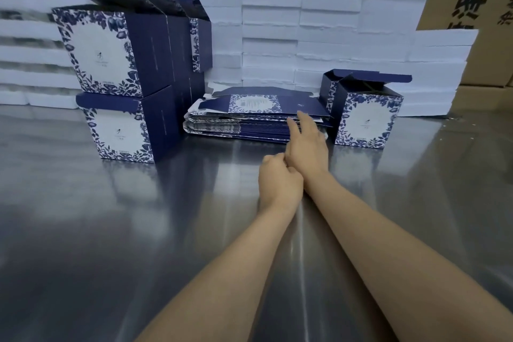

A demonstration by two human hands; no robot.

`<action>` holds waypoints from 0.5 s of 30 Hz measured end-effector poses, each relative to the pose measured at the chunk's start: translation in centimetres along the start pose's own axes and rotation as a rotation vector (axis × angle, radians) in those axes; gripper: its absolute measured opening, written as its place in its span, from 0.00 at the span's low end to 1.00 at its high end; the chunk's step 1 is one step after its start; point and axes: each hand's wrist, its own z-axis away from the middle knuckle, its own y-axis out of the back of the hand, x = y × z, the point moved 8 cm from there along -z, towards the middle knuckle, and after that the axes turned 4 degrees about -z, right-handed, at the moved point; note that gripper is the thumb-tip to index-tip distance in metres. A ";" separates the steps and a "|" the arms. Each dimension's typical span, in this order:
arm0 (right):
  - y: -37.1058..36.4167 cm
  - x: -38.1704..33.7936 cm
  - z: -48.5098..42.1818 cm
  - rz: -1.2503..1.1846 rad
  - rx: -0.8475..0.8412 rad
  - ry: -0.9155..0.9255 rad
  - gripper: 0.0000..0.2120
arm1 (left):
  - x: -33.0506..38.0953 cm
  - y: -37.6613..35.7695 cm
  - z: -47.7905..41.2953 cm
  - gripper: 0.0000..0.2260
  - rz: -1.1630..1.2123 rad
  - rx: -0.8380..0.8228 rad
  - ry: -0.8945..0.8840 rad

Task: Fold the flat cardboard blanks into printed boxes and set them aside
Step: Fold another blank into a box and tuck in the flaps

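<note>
A right hand (305, 144) reaches straight fingers (294, 126) to the stack of flat blanks (249, 122); the left hand (279, 179) is curled, empty.

Glossy steel table (111, 230), white stacked wall (333, 22)

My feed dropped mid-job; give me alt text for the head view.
The right hand reaches with straight fingers to the stack of flat blanks on the steel table; the left hand is curled beside it. Folded boxes stand left, one folded box right.
</note>
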 end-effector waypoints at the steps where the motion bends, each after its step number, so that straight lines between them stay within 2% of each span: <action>1: -0.4 0.2 -0.6 0.018 0.005 -0.008 0.27 | 0.0 -0.2 -0.1 0.16 -0.003 0.001 0.003; 4: -1.4 0.6 -2.3 0.032 0.023 -0.031 0.29 | -0.2 -0.6 -0.3 0.18 -0.009 -0.006 -0.001; 7: -2.0 0.4 -3.6 0.030 0.029 -0.015 0.26 | -0.4 -0.6 -0.3 0.16 0.017 -0.002 0.005; 11: -2.4 0.1 -4.5 0.012 0.039 0.042 0.26 | -0.2 -0.8 -0.2 0.17 0.006 -0.013 -0.016; 15: -1.4 -0.9 -4.4 -0.070 0.147 0.162 0.23 | -0.2 -0.8 -0.2 0.17 0.017 -0.027 -0.010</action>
